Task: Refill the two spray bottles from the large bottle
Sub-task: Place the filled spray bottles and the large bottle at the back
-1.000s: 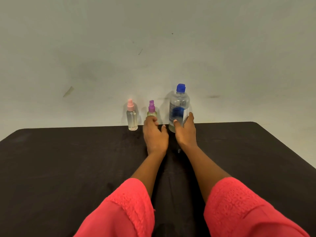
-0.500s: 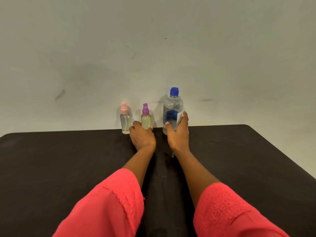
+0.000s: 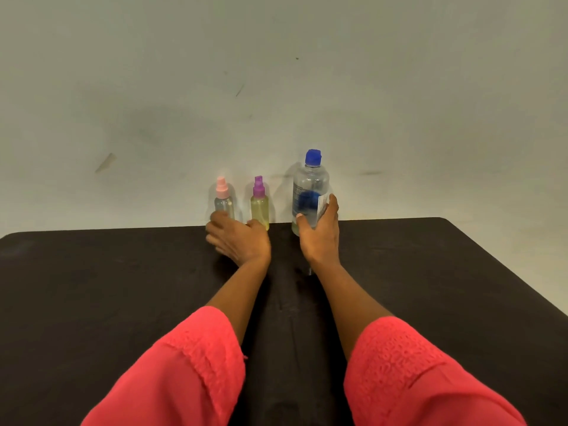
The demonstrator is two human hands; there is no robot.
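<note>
Three bottles stand in a row at the far edge of the black table [image 3: 430,287]. On the left is a small clear spray bottle with a pink top [image 3: 223,200]. A yellowish spray bottle with a purple top [image 3: 259,204] stands in the middle. The large clear bottle with a blue cap [image 3: 310,192] is on the right. My right hand [image 3: 319,235] is wrapped around the lower part of the large bottle. My left hand [image 3: 238,238] lies in front of the two spray bottles with fingers spread, its fingertips blurred at the base of the pink-topped one, holding nothing.
A pale wall rises directly behind the bottles. The table's right edge [image 3: 507,269] slants toward me. My red sleeves [image 3: 190,373] cover the near part of the table.
My left hand has slid left, from in front of the purple-topped bottle toward the pink-topped one. My right hand has stayed on the large bottle.
</note>
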